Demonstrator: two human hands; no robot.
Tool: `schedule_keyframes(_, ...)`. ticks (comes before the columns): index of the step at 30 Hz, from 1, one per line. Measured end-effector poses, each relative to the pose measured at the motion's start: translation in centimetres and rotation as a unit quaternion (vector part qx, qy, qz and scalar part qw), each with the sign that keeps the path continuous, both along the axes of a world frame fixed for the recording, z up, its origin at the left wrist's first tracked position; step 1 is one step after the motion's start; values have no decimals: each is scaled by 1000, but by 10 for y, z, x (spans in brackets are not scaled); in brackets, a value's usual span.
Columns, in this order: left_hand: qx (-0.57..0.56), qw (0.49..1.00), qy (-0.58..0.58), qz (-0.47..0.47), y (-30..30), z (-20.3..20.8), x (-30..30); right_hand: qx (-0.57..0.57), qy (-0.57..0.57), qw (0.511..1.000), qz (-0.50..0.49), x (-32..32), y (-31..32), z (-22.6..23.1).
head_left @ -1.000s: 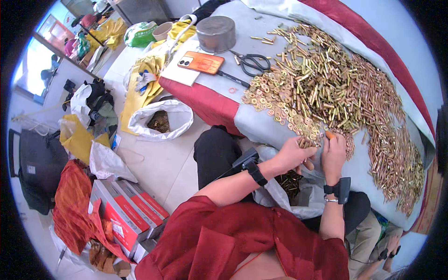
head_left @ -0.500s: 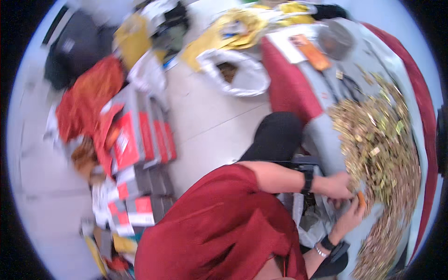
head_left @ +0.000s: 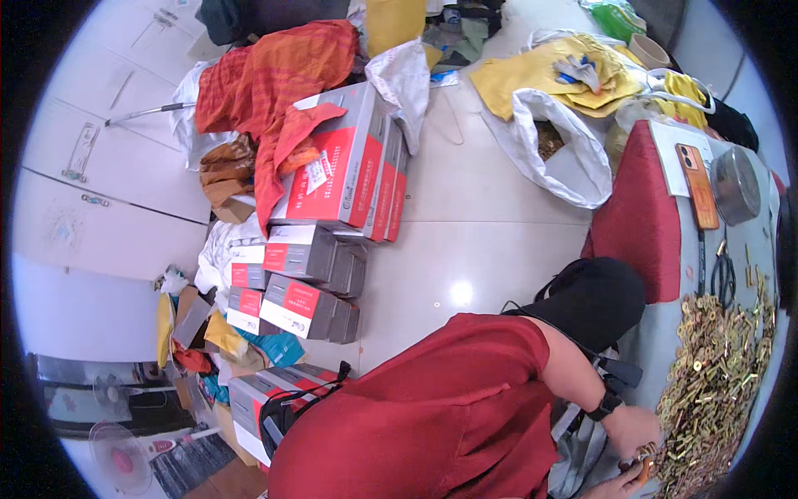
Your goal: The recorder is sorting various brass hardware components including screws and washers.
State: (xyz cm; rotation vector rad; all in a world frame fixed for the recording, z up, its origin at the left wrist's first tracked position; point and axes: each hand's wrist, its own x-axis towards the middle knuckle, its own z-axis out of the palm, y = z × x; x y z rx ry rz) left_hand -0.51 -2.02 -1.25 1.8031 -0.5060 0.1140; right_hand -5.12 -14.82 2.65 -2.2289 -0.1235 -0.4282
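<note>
My left hand (head_left: pixel 633 429), with a black watch on its wrist, is at the table's near edge at the lower right. Its fingers are bent down, pressed together over small brownish metal pieces (head_left: pixel 646 452). Just below it, my right hand (head_left: pixel 619 485) is partly cut off by the picture's lower rim. A small orange piece (head_left: pixel 645 474) shows at its fingertips; its kind is unclear. Both hands nearly touch. Beside them spreads a heap of small brass-coloured metal fittings (head_left: pixel 706 374), with washer-like rings and short pins among them.
Black-handled scissors (head_left: pixel 725 279), an orange phone (head_left: pixel 698 187) and a clear round tub (head_left: pixel 737 187) lie farther along the table. A red cushion (head_left: pixel 638 224) stands at its edge. An open white sack (head_left: pixel 573 179) is on the floor. Grey-red boxes (head_left: pixel 341 175) are stacked at left.
The view has swung left, so the hands and heap appear lower and farther right. My hands stay close together, the orange piece still at the right fingertips.
</note>
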Motion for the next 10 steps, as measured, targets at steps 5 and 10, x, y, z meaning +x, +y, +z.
schedule_keyframes(5, -37, 999, 22, -17, -1, -2, 3, -69, 8, 997, -12, 3, -10, -6)
schedule_keyframes(10, -39, 999, 20, -2, -2, -6, 6, -256, -37, 966, -26, 7, -10, 5)
